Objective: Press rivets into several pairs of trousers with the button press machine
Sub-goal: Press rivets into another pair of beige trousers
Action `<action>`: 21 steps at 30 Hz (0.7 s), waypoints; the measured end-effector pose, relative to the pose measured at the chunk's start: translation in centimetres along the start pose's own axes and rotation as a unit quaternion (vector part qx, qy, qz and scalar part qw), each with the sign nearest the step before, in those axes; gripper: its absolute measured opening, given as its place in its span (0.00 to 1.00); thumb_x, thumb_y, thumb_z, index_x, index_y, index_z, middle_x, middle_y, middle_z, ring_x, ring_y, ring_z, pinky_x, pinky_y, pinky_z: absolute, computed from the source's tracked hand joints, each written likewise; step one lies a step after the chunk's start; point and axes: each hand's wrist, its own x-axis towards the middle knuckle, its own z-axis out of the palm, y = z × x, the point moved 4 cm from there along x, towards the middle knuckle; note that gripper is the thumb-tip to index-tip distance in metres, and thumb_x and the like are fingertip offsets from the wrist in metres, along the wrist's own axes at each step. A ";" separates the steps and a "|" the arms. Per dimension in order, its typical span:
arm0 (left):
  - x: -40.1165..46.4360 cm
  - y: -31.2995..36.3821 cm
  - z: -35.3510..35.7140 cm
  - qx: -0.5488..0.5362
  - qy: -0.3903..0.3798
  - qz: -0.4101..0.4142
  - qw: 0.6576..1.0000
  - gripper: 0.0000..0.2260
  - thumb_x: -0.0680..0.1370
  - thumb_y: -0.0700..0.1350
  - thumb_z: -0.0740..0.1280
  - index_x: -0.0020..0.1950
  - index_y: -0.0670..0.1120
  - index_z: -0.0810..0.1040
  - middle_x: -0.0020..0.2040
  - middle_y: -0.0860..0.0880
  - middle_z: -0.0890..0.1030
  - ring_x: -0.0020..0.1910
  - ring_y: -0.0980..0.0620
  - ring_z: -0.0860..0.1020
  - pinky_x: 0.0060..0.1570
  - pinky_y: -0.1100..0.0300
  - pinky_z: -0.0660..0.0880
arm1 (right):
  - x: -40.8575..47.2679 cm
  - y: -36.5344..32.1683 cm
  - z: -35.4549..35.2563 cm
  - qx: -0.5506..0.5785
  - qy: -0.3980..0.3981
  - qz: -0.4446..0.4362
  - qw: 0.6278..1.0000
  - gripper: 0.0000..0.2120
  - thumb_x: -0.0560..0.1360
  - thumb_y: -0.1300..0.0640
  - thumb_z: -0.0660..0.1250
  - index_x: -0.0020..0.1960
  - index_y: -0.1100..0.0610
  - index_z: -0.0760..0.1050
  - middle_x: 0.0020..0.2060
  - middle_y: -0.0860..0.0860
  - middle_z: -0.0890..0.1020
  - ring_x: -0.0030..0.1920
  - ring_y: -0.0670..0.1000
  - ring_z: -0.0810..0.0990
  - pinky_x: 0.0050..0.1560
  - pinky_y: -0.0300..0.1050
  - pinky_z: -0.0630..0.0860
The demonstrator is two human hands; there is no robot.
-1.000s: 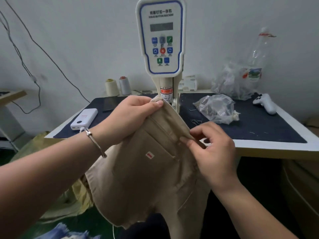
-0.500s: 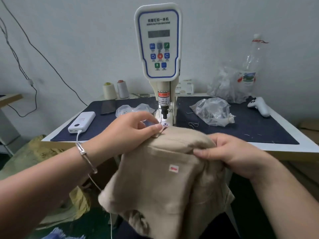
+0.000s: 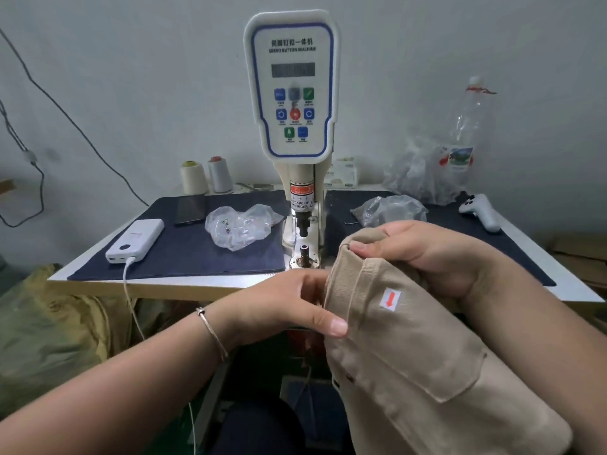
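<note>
Gripping the folded beige cotton trousers (image 3: 410,339) just right of the white button press machine (image 3: 293,93), my left hand (image 3: 289,310) pinches their edge while my right hand (image 3: 423,254) clutches the top fold. Next, I should flatten one layer squarely over the lower die (image 3: 304,249), fingers clear.

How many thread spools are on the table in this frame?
2. A cream thread spool and a grey thread spool stand side by side at the table's back edge, left of the button press machine. Others may be hidden.

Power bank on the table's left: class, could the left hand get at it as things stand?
Probably not at once: the left hand grips the trousers. Once released, bare cloth around the power bank leaves the way free.
</note>
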 end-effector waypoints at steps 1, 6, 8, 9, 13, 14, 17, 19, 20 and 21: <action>0.0 -0.7 -0.3 0.002 0.002 -0.011 1.000 0.20 0.66 0.41 0.76 0.57 0.41 0.81 0.52 0.45 0.83 0.52 0.47 0.81 0.57 0.55 0.76 | 0.1 0.1 -0.3 -0.001 0.020 0.004 1.000 0.06 0.75 0.60 0.66 0.42 0.61 0.79 0.38 0.55 0.81 0.38 0.50 0.80 0.44 0.42 0.79; -0.7 -3.5 -0.2 -0.114 -0.024 -0.044 0.992 0.18 0.66 0.31 0.70 0.55 0.34 0.77 0.46 0.45 0.85 0.45 0.50 0.84 0.51 0.58 0.79 | 0.9 1.7 -2.0 0.031 0.075 0.032 0.996 0.09 0.74 0.60 0.64 0.47 0.65 0.80 0.46 0.61 0.81 0.46 0.56 0.80 0.52 0.47 0.78; -1.2 -4.4 -0.3 -0.169 -0.014 -0.032 0.985 0.20 0.66 0.29 0.68 0.58 0.32 0.75 0.46 0.43 0.84 0.44 0.48 0.84 0.49 0.57 0.80 | 1.4 2.6 -2.7 0.056 0.086 0.047 0.994 0.12 0.74 0.60 0.64 0.51 0.67 0.80 0.48 0.62 0.82 0.47 0.56 0.81 0.54 0.47 0.78; -1.5 -4.9 -0.5 -0.203 0.006 -0.028 0.979 0.22 0.66 0.29 0.68 0.60 0.31 0.74 0.47 0.41 0.84 0.44 0.47 0.84 0.49 0.55 0.80 | 1.7 3.0 -3.2 0.071 0.088 0.053 0.992 0.13 0.74 0.59 0.64 0.51 0.67 0.80 0.48 0.62 0.82 0.47 0.56 0.82 0.54 0.47 0.78; -2.8 -6.5 -1.9 -0.330 0.043 0.026 0.943 0.25 0.71 0.31 0.68 0.68 0.34 0.73 0.57 0.38 0.81 0.53 0.44 0.83 0.54 0.53 0.79 | 2.2 4.6 -4.8 0.116 0.106 0.085 0.984 0.17 0.70 0.55 0.71 0.52 0.67 0.82 0.50 0.62 0.84 0.47 0.56 0.84 0.53 0.48 0.79; -3.0 -6.9 -2.2 -0.330 0.061 0.023 0.942 0.24 0.72 0.34 0.71 0.68 0.34 0.75 0.57 0.38 0.82 0.53 0.45 0.83 0.54 0.54 0.79 | 2.4 5.2 -5.2 0.112 0.109 0.096 0.983 0.20 0.67 0.54 0.75 0.53 0.67 0.82 0.51 0.63 0.83 0.50 0.57 0.83 0.56 0.49 0.78; -3.1 -8.4 -3.7 -0.312 0.161 -0.055 0.935 0.23 0.74 0.43 0.74 0.64 0.32 0.77 0.56 0.36 0.81 0.49 0.45 0.83 0.50 0.55 0.80 | 3.5 6.4 -5.7 0.061 0.104 0.112 0.986 0.21 0.69 0.56 0.74 0.58 0.66 0.80 0.61 0.67 0.78 0.63 0.64 0.74 0.70 0.57 0.64; -2.7 -8.6 -5.3 -0.304 0.226 -0.097 0.920 0.18 0.77 0.44 0.71 0.60 0.32 0.80 0.53 0.35 0.82 0.46 0.43 0.83 0.46 0.55 0.80 | 4.5 6.9 -6.1 0.057 0.127 0.111 0.984 0.19 0.71 0.56 0.71 0.58 0.65 0.81 0.59 0.66 0.79 0.61 0.62 0.76 0.67 0.54 0.70; -2.4 -8.4 -6.2 -0.288 0.261 -0.109 0.915 0.17 0.76 0.45 0.70 0.57 0.32 0.80 0.51 0.35 0.82 0.45 0.43 0.82 0.45 0.54 0.79 | 5.1 7.0 -6.3 0.062 0.141 0.105 0.982 0.18 0.71 0.55 0.70 0.57 0.65 0.81 0.57 0.64 0.81 0.58 0.59 0.80 0.62 0.50 0.76; -2.1 -7.9 -7.4 -0.255 0.297 -0.114 0.913 0.17 0.76 0.46 0.69 0.55 0.33 0.80 0.49 0.35 0.82 0.45 0.44 0.80 0.44 0.54 0.76 | 5.7 6.9 -6.6 0.063 0.154 0.097 0.981 0.18 0.71 0.55 0.70 0.57 0.64 0.82 0.55 0.63 0.82 0.54 0.57 0.82 0.55 0.46 0.79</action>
